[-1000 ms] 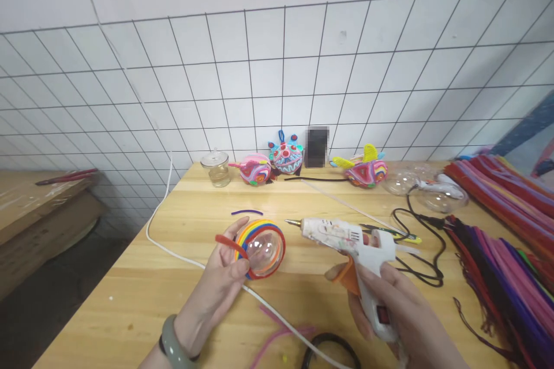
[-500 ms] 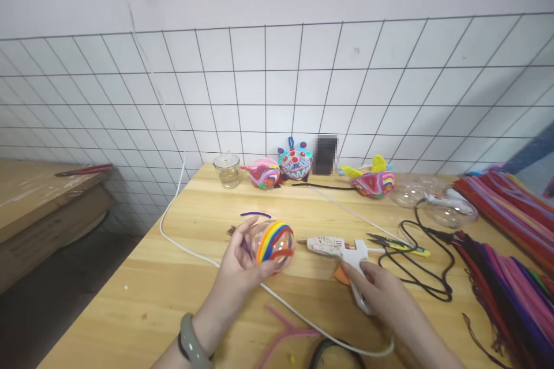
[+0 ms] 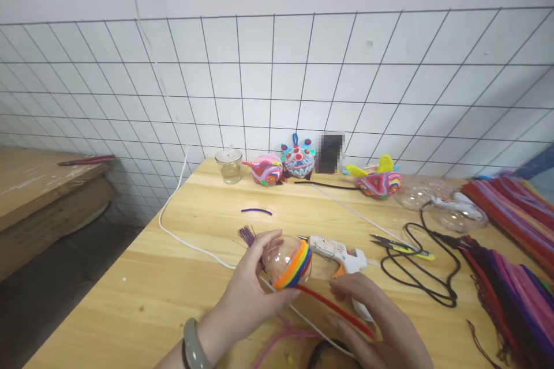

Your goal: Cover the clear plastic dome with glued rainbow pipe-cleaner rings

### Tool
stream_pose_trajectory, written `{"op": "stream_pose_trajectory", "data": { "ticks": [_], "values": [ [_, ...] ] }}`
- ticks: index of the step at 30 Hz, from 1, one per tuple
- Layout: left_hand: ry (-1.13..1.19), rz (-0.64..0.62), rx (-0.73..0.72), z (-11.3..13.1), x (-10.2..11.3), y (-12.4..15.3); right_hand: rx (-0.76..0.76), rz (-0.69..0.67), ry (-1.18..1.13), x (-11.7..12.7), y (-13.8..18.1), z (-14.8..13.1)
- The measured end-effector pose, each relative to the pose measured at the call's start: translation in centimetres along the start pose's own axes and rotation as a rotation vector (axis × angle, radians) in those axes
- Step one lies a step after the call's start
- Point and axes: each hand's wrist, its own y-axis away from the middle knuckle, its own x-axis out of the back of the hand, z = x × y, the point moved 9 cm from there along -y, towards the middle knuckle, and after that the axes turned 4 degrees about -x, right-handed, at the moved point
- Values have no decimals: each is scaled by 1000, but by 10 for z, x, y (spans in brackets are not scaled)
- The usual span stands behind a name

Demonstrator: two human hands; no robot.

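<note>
My left hand (image 3: 253, 294) is wrapped round a clear plastic ball (image 3: 285, 259) banded with coloured pipe cleaners. A red pipe cleaner (image 3: 335, 311) runs from the ball down to the right. My right hand (image 3: 376, 323) is closed on that red strand, fingers pinched along it. The white glue gun (image 3: 340, 251) lies on the wooden table (image 3: 182, 277) just behind my right hand, nozzle pointing left at the ball.
Small scissors (image 3: 400, 245) and a black cable (image 3: 424, 277) lie right of the gun. Pipe cleaner bundles (image 3: 511, 253) fill the right edge. Finished colourful figures (image 3: 298, 161), a glass jar (image 3: 228, 165) and clear half shells (image 3: 459, 213) stand at the back. A white cord (image 3: 182, 236) crosses the table.
My right hand set the glue gun down on the table and took hold of the red pipe cleaner. My left hand turned the ball and brought it nearer.
</note>
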Motion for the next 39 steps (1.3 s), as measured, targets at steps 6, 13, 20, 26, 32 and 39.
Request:
{"op": "stream_pose_trajectory", "data": {
  "ticks": [6, 13, 20, 26, 32, 39],
  "values": [
    [-155, -58, -46, 1, -11, 0, 102, -26, -218, 8, -12, -31],
    [-171, -104, -51, 2, -14, 2, 83, 125, -122, 19, -16, -27],
    [-127, -193, 68, -10, -18, 6, -26, 203, 1, 19, -7, -13],
    [-102, -250, 108, -12, -24, 9, -17, 219, 1, 22, -8, -19],
    [-15, -267, 89, -12, -25, 11, -24, 223, 12, 23, -10, -21],
    [7, -278, 96, -14, -25, 10, -106, 219, -54, 20, -13, -16]
  ]
}}
